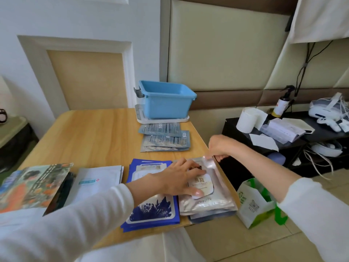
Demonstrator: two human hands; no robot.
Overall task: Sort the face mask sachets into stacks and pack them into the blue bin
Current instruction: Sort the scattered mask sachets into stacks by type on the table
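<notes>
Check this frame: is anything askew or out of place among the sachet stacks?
The grey sachets before the blue bin lie fanned and skewed, not squared. The silver stack under the left hand sits at the table corner, its lowest sachets seeming to jut past the edge.

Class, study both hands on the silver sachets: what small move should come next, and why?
Probably nudge the silver stack square. The left hand presses flat on it, the right hand pinches its far corner, and the lower sachets jut out unevenly near the edge of the table, so aligning them seems to come before packing.
</notes>
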